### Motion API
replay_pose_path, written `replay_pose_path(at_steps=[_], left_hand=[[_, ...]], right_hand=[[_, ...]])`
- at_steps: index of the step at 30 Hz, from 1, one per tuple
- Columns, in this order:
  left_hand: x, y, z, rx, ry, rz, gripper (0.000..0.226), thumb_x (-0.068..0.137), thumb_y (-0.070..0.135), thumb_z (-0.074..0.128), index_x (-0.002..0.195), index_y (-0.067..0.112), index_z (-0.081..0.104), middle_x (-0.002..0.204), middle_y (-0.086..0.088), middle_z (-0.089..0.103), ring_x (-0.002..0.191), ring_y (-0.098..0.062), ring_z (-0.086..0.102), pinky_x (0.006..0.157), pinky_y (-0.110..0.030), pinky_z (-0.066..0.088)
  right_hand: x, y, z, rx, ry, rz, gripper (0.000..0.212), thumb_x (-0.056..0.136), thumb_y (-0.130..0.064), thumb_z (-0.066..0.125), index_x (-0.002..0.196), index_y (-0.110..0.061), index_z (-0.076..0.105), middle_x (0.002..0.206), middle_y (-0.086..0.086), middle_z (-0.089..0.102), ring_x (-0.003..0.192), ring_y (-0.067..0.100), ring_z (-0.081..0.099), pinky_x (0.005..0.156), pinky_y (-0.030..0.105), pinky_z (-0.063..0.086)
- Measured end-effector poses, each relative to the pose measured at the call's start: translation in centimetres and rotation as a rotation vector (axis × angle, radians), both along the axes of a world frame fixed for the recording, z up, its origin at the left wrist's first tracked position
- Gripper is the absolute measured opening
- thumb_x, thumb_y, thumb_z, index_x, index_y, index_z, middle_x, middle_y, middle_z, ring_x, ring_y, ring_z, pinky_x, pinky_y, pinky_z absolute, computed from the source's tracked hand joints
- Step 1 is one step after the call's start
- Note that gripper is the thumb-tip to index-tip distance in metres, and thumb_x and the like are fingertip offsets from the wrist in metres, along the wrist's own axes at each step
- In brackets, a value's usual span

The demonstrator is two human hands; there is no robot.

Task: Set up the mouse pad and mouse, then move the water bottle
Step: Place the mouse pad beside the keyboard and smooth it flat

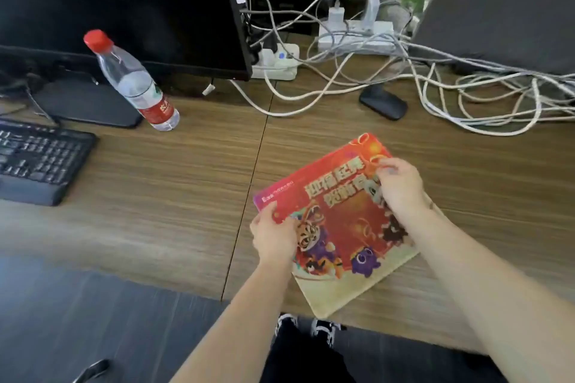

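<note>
Red mouse pad (337, 221) on desk — left hand (273, 235), right hand (401, 186) both clamped on it.

**What you can't make out right now**

Your right hand (399, 186) covers the mouse pad's (337, 221) upper right artwork, and your left hand (273, 235) hides its left edge. The pad's printed lettering is too blurred to read. At far left the keyboard (40, 158) runs off the frame. The monitor (124, 9) is cut by the top edge, its screen dark. The bottle's (133, 84) label is unreadable.
</note>
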State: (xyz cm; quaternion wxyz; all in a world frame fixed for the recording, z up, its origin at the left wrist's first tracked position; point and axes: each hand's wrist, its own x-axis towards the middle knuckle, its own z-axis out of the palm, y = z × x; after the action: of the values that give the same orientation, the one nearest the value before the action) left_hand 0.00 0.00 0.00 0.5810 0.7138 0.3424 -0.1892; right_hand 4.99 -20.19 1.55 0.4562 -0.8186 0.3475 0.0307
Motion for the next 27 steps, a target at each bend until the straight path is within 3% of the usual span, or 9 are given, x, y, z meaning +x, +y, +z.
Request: replay_pose_path(at_steps=[3, 5, 10, 12, 17, 19, 23, 27], left_hand=[[0.6, -0.5, 0.1, 0.104, -0.002, 0.162, 0.047, 0.082, 0.008, 0.056, 0.124, 0.027, 0.052, 0.127, -0.002, 0.036, 0.106, -0.026, 0.056, 0.097, -0.045, 0.048], [0.1, -0.4, 0.4, 0.096, -0.018, 0.228, 0.043, 0.083, 0.0, 0.056, 0.119, 0.025, 0.054, 0.121, -0.002, 0.034, 0.1, -0.023, 0.058, 0.095, -0.041, 0.049], [0.5, -0.2, 0.3, 0.09, 0.01, 0.209, 0.038, 0.084, -0.002, 0.051, 0.101, 0.03, 0.061, 0.104, 0.001, 0.065, 0.084, -0.013, 0.066, 0.068, -0.031, 0.057], [0.6, 0.0, 1.0, 0.088, -0.015, 0.2, 0.04, 0.086, -0.003, 0.051, 0.105, 0.029, 0.065, 0.104, 0.003, 0.067, 0.085, -0.012, 0.067, 0.069, -0.032, 0.058], [1.3, 1.9, 2.7, 0.092, -0.148, 0.121, 0.048, 0.09, 0.002, 0.048, 0.12, 0.038, 0.057, 0.12, 0.006, 0.065, 0.108, -0.013, 0.063, 0.091, -0.039, 0.055], [2.0, 3.8, 4.0, 0.132, -0.209, 0.127, 0.047, 0.09, 0.005, 0.051, 0.124, 0.037, 0.054, 0.121, 0.005, 0.063, 0.106, -0.013, 0.064, 0.088, -0.037, 0.056], [4.1, 9.8, 6.4, 0.173, -0.205, 0.19, 0.039, 0.09, 0.007, 0.055, 0.122, 0.03, 0.06, 0.111, 0.002, 0.068, 0.088, -0.012, 0.068, 0.068, -0.028, 0.058], [6.4, 16.8, 8.3, 0.239, -0.206, 0.191, 0.037, 0.091, 0.006, 0.053, 0.12, 0.027, 0.063, 0.116, -0.002, 0.068, 0.086, -0.016, 0.067, 0.071, -0.034, 0.058]], right_hand=[[3.3, -1.0, -1.0, -0.246, 0.115, 0.081, 0.04, 0.088, -0.021, 0.048, 0.127, -0.015, 0.054, 0.131, 0.017, 0.052, 0.117, 0.038, 0.05, 0.101, 0.044, 0.041], [4.4, -1.3, -1.3, -0.348, 0.206, 0.118, 0.044, 0.089, -0.021, 0.047, 0.133, -0.013, 0.047, 0.135, 0.02, 0.045, 0.124, 0.04, 0.041, 0.104, 0.045, 0.035], [5.7, -1.5, -1.4, -0.474, 0.319, 0.11, 0.037, 0.089, -0.02, 0.05, 0.125, -0.011, 0.051, 0.132, 0.02, 0.043, 0.124, 0.038, 0.038, 0.1, 0.048, 0.035], [5.7, -1.7, -1.2, -0.498, 0.275, 0.112, 0.033, 0.09, -0.02, 0.048, 0.121, -0.01, 0.055, 0.129, 0.022, 0.046, 0.12, 0.039, 0.04, 0.098, 0.048, 0.037], [4.2, -0.3, -0.1, -0.478, 0.068, 0.095, 0.028, 0.096, -0.02, 0.037, 0.115, -0.011, 0.055, 0.113, 0.022, 0.056, 0.103, 0.041, 0.054, 0.081, 0.048, 0.046], [3.7, 1.1, 1.1, -0.438, -0.002, 0.088, 0.026, 0.096, -0.022, 0.039, 0.115, -0.015, 0.056, 0.111, 0.018, 0.061, 0.1, 0.038, 0.057, 0.076, 0.045, 0.048], [2.8, 5.3, 3.1, -0.305, -0.096, 0.105, 0.023, 0.095, -0.022, 0.043, 0.11, -0.016, 0.059, 0.109, 0.014, 0.066, 0.102, 0.035, 0.059, 0.082, 0.043, 0.048], [2.7, 11.5, 4.1, -0.185, -0.138, 0.11, 0.022, 0.093, -0.02, 0.048, 0.104, -0.011, 0.064, 0.106, 0.013, 0.07, 0.1, 0.033, 0.061, 0.083, 0.038, 0.045]])
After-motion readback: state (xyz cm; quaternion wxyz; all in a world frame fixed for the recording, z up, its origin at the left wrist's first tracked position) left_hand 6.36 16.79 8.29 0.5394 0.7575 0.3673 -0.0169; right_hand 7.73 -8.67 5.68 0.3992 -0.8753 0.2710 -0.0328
